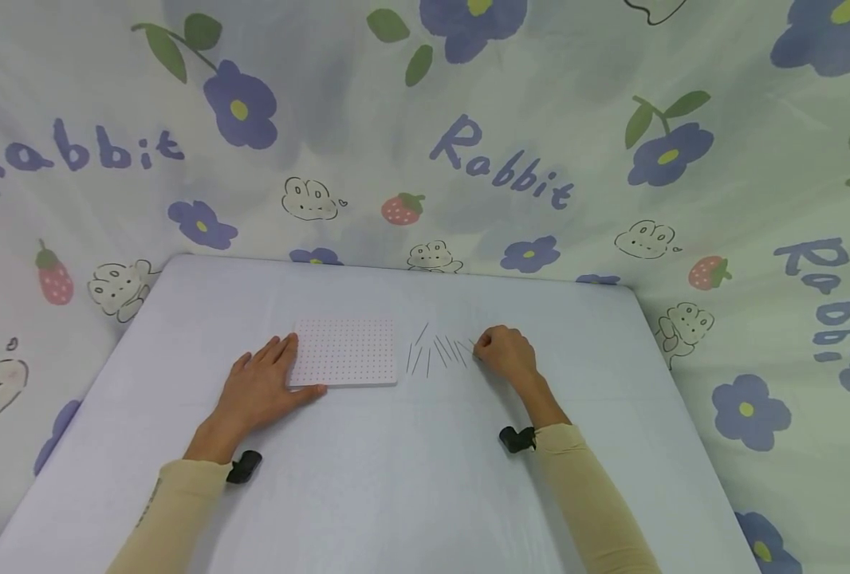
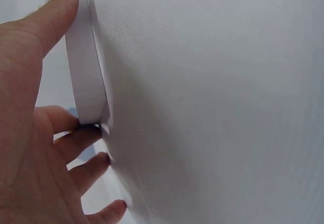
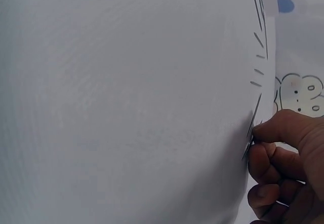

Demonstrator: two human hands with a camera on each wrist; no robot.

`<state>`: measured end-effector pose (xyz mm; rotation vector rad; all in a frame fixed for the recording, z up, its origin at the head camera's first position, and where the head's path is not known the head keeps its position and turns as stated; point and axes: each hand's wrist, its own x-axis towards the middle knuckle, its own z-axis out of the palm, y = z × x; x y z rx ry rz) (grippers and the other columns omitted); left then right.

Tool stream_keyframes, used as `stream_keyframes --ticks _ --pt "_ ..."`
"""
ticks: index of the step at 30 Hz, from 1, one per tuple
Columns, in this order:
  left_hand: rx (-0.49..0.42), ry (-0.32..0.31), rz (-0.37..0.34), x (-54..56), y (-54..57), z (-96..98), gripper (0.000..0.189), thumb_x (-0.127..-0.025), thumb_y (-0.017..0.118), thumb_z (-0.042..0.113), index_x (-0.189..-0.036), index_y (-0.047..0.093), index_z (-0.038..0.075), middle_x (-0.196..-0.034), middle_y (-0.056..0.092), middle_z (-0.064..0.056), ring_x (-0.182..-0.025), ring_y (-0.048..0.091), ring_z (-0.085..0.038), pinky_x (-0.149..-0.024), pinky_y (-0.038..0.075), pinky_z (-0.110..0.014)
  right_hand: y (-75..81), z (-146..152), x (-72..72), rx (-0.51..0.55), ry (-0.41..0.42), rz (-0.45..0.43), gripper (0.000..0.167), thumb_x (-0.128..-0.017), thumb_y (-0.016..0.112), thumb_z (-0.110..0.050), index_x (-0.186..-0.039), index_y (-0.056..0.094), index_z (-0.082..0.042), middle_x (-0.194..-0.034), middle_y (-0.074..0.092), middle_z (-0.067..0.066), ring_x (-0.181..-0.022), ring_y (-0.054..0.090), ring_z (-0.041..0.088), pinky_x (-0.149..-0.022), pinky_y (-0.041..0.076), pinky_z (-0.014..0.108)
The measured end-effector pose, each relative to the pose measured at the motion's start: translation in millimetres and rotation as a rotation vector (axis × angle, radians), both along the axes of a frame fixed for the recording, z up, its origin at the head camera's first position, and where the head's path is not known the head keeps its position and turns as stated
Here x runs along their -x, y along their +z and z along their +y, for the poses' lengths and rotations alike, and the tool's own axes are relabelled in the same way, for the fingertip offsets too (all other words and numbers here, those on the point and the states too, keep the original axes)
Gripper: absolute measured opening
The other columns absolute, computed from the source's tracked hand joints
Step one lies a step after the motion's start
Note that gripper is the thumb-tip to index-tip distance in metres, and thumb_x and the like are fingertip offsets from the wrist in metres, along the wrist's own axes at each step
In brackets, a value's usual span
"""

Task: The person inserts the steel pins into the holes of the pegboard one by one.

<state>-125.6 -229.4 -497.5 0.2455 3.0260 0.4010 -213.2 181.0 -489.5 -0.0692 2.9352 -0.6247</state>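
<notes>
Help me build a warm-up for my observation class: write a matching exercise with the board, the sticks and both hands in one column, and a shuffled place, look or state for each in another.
Column 1
1. Dotted board
2. Needle-like sticks
3. Left hand
4. Right hand

Column 2
A. Dark and thin, spread out beside the board
B. Pinching at the right end of the group
C. White, rectangular, lying flat
D. Touching the board's left and near edges

Pairs: 1-C, 2-A, 3-D, 4-B
</notes>
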Motion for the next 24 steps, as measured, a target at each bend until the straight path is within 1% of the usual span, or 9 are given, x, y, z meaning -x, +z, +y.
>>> stream_keyframes --ticks 6,10,16,24 --pt "0.004 -0.003 -0.002 -0.4 -0.7 0.0 0.112 -0.085 0.060 0.075 -0.156 0.026 -0.005 -0.159 0.032 -0.026 -0.147 0.026 -0.045 -0.112 0.020 -0.071 3.0 -3 1.4 0.033 0.025 0.030 0.015 -0.090 0.064 -0.019 -0.077 0.070 -0.012 -0.067 0.062 -0.001 -0.059 0.053 0.016 -0.048 0.039 0.028" --pt "0.007 -0.005 0.004 -0.5 -0.6 0.2 0.112 -0.085 0.060 0.074 -0.156 0.026 -0.005 -0.159 0.032 -0.025 -0.147 0.027 -0.045 -0.112 0.020 -0.071 8.6 -7 2.4 0.063 0.041 0.057 0.012 -0.089 0.065 -0.018 -0.079 0.069 -0.012 -0.067 0.061 -0.002 -0.058 0.052 0.014 -0.048 0.038 0.027" --pt "0.006 -0.005 0.003 -1.0 0.5 1.0 0.111 -0.086 0.061 0.073 -0.156 0.026 -0.006 -0.159 0.032 -0.025 -0.147 0.026 -0.045 -0.112 0.020 -0.070 10.9 -13 3.1 0.122 0.065 0.099 0.013 -0.091 0.066 -0.021 -0.086 0.072 -0.011 -0.073 0.065 -0.002 -0.063 0.056 0.014 -0.053 0.043 0.027" --pt "0.009 -0.004 0.018 -0.6 -3.1 -0.1 0.112 -0.085 0.059 0.075 -0.155 0.028 -0.006 -0.159 0.033 -0.025 -0.147 0.028 -0.044 -0.112 0.021 -0.070 13.1 -25 5.2 0.225 0.084 0.129 0.013 -0.091 0.066 -0.024 -0.091 0.073 -0.013 -0.082 0.068 -0.003 -0.069 0.057 0.014 -0.058 0.046 0.028"
